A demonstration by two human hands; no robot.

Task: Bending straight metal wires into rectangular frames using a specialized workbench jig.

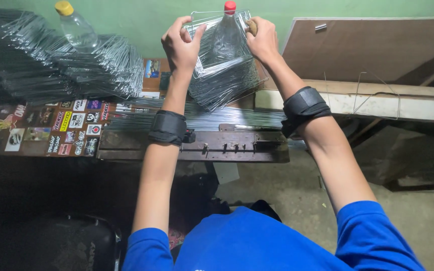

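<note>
The wire stack (224, 75) stands at 12 o'clock on the counter (192, 145), its frames leaning around a red-capped bottle (228, 30). Left hand (181, 45) at 11 o'clock and right hand (262, 40) at 1 o'clock flank it equally, fingers (197, 31) pinched on the top frame's corners. Straight wires (202, 120) lie across at 6 o'clock of the stack; more stacks (76, 70) crowd 9 o'clock.

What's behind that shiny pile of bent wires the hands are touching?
Behind the wire frame stack stands a clear plastic bottle with a red cap, before the green wall. The left hand and right hand hold the top frame. The bottle's base is covered.
</note>
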